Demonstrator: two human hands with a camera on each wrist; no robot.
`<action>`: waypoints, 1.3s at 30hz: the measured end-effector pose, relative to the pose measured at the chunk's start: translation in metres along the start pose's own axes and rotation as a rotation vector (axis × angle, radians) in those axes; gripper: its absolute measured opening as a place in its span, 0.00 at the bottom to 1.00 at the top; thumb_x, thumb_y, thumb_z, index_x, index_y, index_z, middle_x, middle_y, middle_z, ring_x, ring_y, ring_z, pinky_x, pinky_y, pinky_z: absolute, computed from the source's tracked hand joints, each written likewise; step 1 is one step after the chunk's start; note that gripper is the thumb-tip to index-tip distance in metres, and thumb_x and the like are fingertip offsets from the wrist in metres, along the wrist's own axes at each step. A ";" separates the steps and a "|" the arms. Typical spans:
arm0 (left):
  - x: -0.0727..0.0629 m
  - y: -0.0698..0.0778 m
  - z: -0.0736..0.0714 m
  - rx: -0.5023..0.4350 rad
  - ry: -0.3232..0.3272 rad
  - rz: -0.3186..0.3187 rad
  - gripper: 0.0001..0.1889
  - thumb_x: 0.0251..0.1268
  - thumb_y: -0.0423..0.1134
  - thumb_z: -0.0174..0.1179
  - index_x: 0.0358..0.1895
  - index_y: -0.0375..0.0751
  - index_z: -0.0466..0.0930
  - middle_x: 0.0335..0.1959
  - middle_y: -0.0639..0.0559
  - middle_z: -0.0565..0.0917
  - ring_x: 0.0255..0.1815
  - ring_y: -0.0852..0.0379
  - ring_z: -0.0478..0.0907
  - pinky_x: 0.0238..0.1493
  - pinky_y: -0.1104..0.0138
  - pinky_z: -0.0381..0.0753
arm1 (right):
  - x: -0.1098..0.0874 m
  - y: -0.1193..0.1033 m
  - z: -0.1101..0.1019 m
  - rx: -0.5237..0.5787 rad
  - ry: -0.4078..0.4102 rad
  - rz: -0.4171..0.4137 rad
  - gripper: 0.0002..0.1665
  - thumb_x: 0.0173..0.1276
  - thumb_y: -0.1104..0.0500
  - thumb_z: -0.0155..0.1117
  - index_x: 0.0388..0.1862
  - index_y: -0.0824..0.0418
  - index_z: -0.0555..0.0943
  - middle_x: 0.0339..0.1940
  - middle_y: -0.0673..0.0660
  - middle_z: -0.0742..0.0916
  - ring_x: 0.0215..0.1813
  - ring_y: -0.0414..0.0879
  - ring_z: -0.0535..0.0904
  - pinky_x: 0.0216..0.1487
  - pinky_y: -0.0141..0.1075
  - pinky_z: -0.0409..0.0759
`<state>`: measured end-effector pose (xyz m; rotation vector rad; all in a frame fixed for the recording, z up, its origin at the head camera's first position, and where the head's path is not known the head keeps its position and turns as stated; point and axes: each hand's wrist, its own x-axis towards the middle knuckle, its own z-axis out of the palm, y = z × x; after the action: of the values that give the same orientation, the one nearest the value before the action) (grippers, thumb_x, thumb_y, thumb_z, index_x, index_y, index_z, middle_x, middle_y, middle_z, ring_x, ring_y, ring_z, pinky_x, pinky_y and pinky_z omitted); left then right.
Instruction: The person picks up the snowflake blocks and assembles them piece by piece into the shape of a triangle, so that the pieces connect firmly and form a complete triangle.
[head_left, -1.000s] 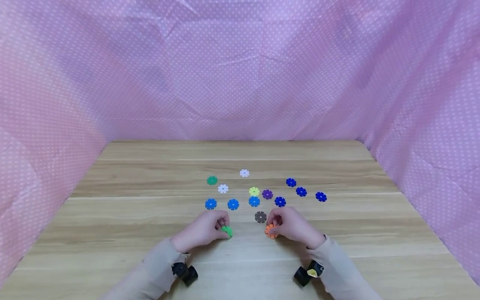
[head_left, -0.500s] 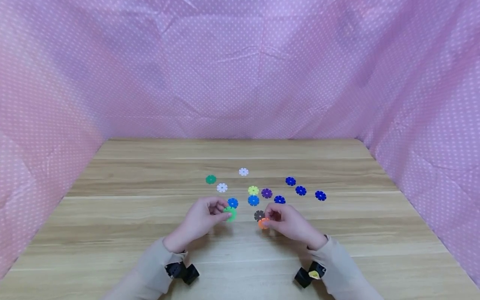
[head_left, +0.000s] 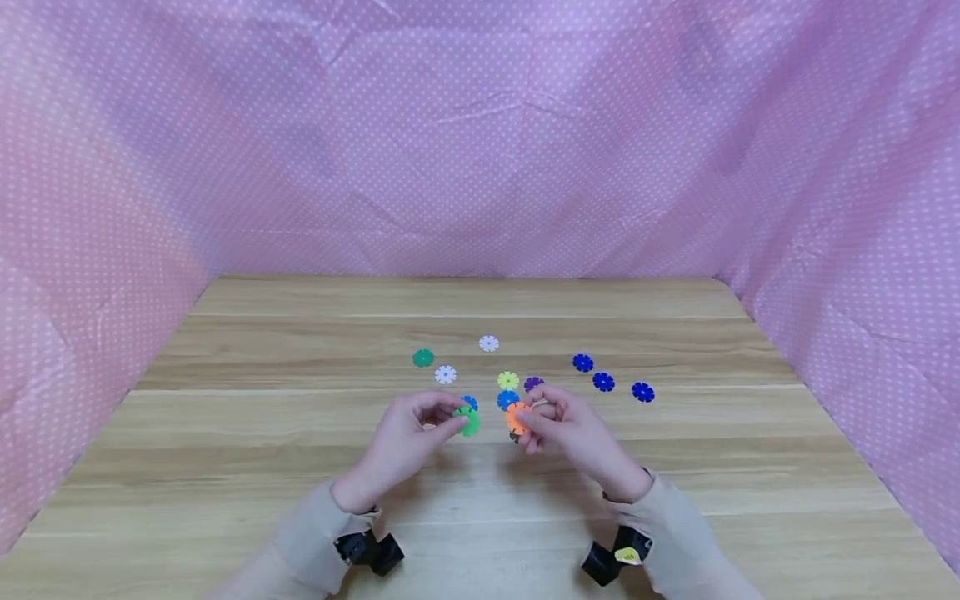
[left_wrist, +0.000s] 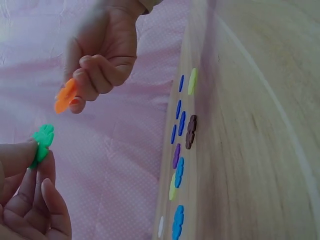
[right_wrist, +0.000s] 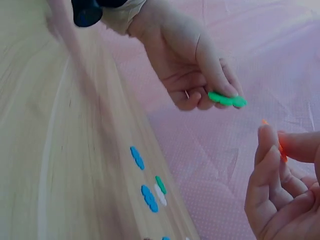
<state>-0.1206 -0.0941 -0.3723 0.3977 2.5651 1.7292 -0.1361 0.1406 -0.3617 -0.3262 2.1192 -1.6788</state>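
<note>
My left hand (head_left: 408,433) pinches a bright green notched building disc (head_left: 470,422) between thumb and fingers, raised above the table. Facing it, my right hand (head_left: 573,429) holds an orange notched building disc (head_left: 516,417) by its edge, also in the air. A short gap separates the two discs in the left wrist view, where the green disc (left_wrist: 44,142) stands below the orange one (left_wrist: 65,96). Behind the orange disc, a brown disc (head_left: 513,437) is mostly hidden in the head view; the left wrist view shows that brown disc (left_wrist: 191,132) flat on the wood.
More notched discs lie flat beyond the hands: white (head_left: 489,342), dark green (head_left: 423,357), yellow-green (head_left: 507,380), purple (head_left: 533,383), light blue (head_left: 507,400) and several dark blue (head_left: 603,382). Pink dotted cloth (head_left: 480,150) surrounds the wooden table (head_left: 262,467) at the back and sides.
Both hands have lifted their discs off the table and brought them closer together. The orange disc has moved left and up; the green one slightly right and up.
</note>
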 end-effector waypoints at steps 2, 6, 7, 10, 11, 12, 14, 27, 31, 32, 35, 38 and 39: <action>0.000 0.001 0.002 -0.006 0.014 0.001 0.07 0.58 0.33 0.65 0.40 0.42 0.84 0.34 0.52 0.85 0.34 0.60 0.79 0.36 0.71 0.81 | 0.001 -0.003 0.002 0.034 -0.004 0.010 0.14 0.69 0.56 0.60 0.44 0.66 0.72 0.26 0.53 0.85 0.28 0.40 0.81 0.38 0.38 0.85; 0.000 0.003 0.005 -0.019 0.039 0.024 0.07 0.58 0.31 0.64 0.40 0.41 0.83 0.34 0.52 0.84 0.34 0.60 0.79 0.39 0.71 0.82 | 0.002 -0.007 0.009 0.087 0.002 0.001 0.12 0.69 0.59 0.59 0.46 0.66 0.72 0.26 0.51 0.85 0.28 0.40 0.81 0.38 0.37 0.85; -0.001 0.003 0.006 -0.019 0.043 0.035 0.07 0.58 0.30 0.64 0.40 0.41 0.83 0.33 0.52 0.84 0.34 0.61 0.79 0.39 0.71 0.82 | 0.002 -0.007 0.010 0.099 0.005 -0.002 0.12 0.69 0.60 0.59 0.46 0.66 0.72 0.26 0.51 0.85 0.28 0.40 0.81 0.39 0.37 0.85; -0.003 0.005 0.008 0.003 0.052 0.090 0.07 0.57 0.29 0.64 0.40 0.39 0.82 0.32 0.52 0.84 0.33 0.62 0.81 0.38 0.71 0.83 | 0.001 -0.008 0.015 0.126 0.014 -0.004 0.13 0.69 0.61 0.59 0.48 0.66 0.72 0.26 0.51 0.85 0.29 0.40 0.81 0.40 0.40 0.85; -0.004 0.005 0.009 0.015 0.054 0.115 0.08 0.57 0.29 0.65 0.40 0.38 0.82 0.32 0.51 0.85 0.32 0.62 0.81 0.38 0.71 0.83 | 0.000 -0.008 0.016 0.130 0.016 -0.004 0.13 0.69 0.61 0.59 0.48 0.66 0.72 0.26 0.51 0.85 0.29 0.40 0.82 0.41 0.41 0.85; -0.004 0.006 0.009 0.029 0.058 0.141 0.08 0.56 0.29 0.65 0.40 0.38 0.82 0.32 0.51 0.85 0.31 0.62 0.82 0.37 0.72 0.83 | 0.000 -0.008 0.017 0.135 0.018 -0.003 0.13 0.69 0.61 0.59 0.49 0.66 0.72 0.26 0.51 0.85 0.29 0.40 0.82 0.41 0.41 0.85; -0.006 0.007 0.011 0.052 0.070 0.195 0.09 0.55 0.29 0.66 0.40 0.36 0.83 0.31 0.50 0.86 0.30 0.63 0.83 0.36 0.72 0.84 | 0.000 -0.008 0.018 0.140 0.019 -0.006 0.14 0.69 0.62 0.58 0.50 0.67 0.71 0.25 0.51 0.86 0.28 0.40 0.82 0.40 0.42 0.85; -0.004 0.006 0.014 -0.005 0.129 0.198 0.08 0.52 0.27 0.67 0.37 0.37 0.82 0.32 0.50 0.85 0.31 0.62 0.83 0.37 0.73 0.84 | -0.001 -0.007 0.023 0.155 0.058 -0.039 0.14 0.68 0.64 0.58 0.50 0.70 0.70 0.23 0.49 0.86 0.27 0.40 0.83 0.36 0.36 0.85; -0.003 0.005 0.015 -0.001 0.129 0.226 0.06 0.53 0.28 0.67 0.35 0.37 0.83 0.31 0.49 0.86 0.31 0.61 0.84 0.36 0.72 0.84 | -0.001 -0.007 0.024 0.188 0.058 -0.042 0.15 0.68 0.65 0.57 0.49 0.71 0.69 0.23 0.50 0.86 0.27 0.39 0.82 0.36 0.34 0.85; -0.003 0.005 0.015 0.001 0.130 0.229 0.05 0.53 0.29 0.67 0.35 0.37 0.84 0.30 0.49 0.86 0.31 0.61 0.84 0.36 0.72 0.84 | -0.001 -0.007 0.024 0.195 0.061 -0.043 0.15 0.68 0.65 0.57 0.49 0.71 0.69 0.23 0.51 0.86 0.27 0.39 0.82 0.35 0.33 0.85; -0.002 0.006 0.016 0.008 0.122 0.227 0.04 0.53 0.30 0.68 0.34 0.38 0.86 0.30 0.50 0.87 0.31 0.62 0.84 0.35 0.72 0.84 | -0.001 -0.006 0.024 0.207 0.067 -0.046 0.14 0.68 0.66 0.57 0.49 0.72 0.69 0.24 0.52 0.86 0.26 0.39 0.82 0.35 0.33 0.84; -0.003 0.006 0.015 0.019 0.115 0.209 0.04 0.53 0.31 0.68 0.33 0.40 0.87 0.29 0.52 0.88 0.30 0.64 0.82 0.33 0.72 0.83 | -0.001 -0.006 0.025 0.214 0.064 -0.054 0.13 0.68 0.66 0.57 0.48 0.72 0.69 0.25 0.53 0.87 0.27 0.39 0.82 0.35 0.32 0.84; -0.003 0.007 0.015 0.022 0.110 0.204 0.03 0.53 0.32 0.68 0.32 0.41 0.87 0.29 0.52 0.88 0.30 0.64 0.82 0.32 0.72 0.83 | -0.001 -0.006 0.025 0.217 0.062 -0.055 0.13 0.69 0.66 0.57 0.48 0.72 0.69 0.25 0.53 0.87 0.27 0.39 0.82 0.35 0.32 0.84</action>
<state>-0.1140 -0.0786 -0.3725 0.6014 2.7070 1.8351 -0.1246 0.1176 -0.3604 -0.2712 1.9621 -1.9531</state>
